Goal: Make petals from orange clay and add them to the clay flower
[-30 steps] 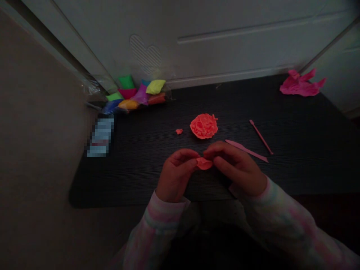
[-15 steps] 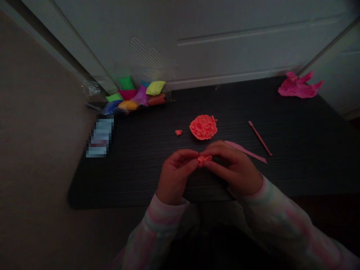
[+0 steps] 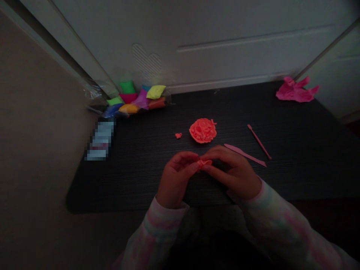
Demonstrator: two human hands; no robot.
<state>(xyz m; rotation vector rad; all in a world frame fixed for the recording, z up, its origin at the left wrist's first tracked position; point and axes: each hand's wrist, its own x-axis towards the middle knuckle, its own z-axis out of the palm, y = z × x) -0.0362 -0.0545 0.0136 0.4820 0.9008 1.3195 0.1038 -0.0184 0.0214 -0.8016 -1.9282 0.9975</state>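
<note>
Between my two hands is a small folded piece of orange-red modelling clay [image 3: 205, 163]. The fingertips of my left hand [image 3: 176, 175] pinch its left side. From the right, the thumb and fingers of my right hand [image 3: 232, 170] pinch it as well, hiding part of it. Just beyond the hands, a larger round clay piece [image 3: 203, 130] of the same colour rests on the dark table [image 3: 132, 176], its top covered in ruffled shapes. A tiny clay bit [image 3: 178, 135] lies to its left.
Right of my hands lie a pink modelling knife [image 3: 244, 154] and a thin pink stick tool [image 3: 259, 141]. Colourful clay packets [image 3: 140, 98] sit in clear plastic at the back left, near a blurred phone-like object [image 3: 100, 140]. A crumpled pink item [image 3: 296, 90] is at the far right.
The whole view has shifted slightly, with the table things a little lower in the picture. Both hands still pinch the small clay piece, whose visible shape differs slightly.
</note>
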